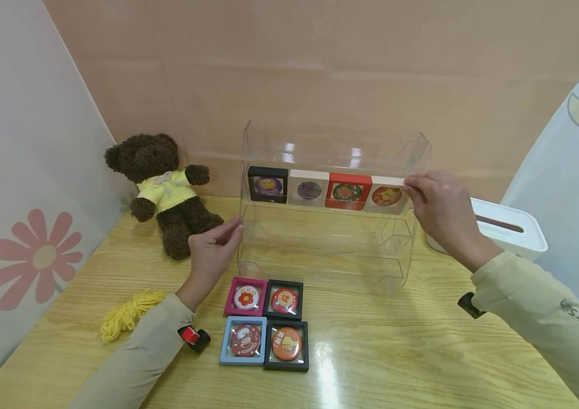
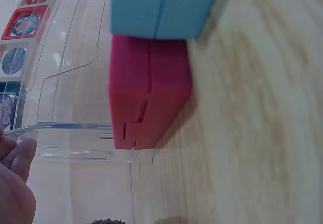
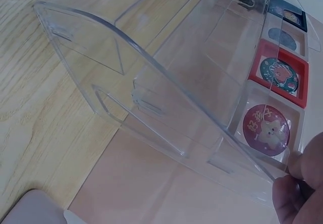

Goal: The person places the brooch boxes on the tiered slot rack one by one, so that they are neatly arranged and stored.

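A clear acrylic display rack (image 1: 325,227) stands on the table, with a row of framed round badges on its upper tier. The frames there are black (image 1: 267,184), white (image 1: 309,188), red (image 1: 348,191) and, at the right end, white (image 1: 386,196). My left hand (image 1: 213,258) pinches the rack's left side edge between thumb and fingers. At the right, my right hand (image 1: 445,216) pinches the rack's side edge, its fingertips close against the end white frame's corner. In front of the rack lie a magenta frame (image 1: 246,297), a light-blue frame (image 1: 243,341) and two black frames (image 1: 286,346).
To the left, a brown teddy bear (image 1: 159,193) in a yellow shirt leans by the back wall. Yellow yarn (image 1: 131,312) lies beside my left forearm. A white tissue box (image 1: 514,227) stands behind my right hand.
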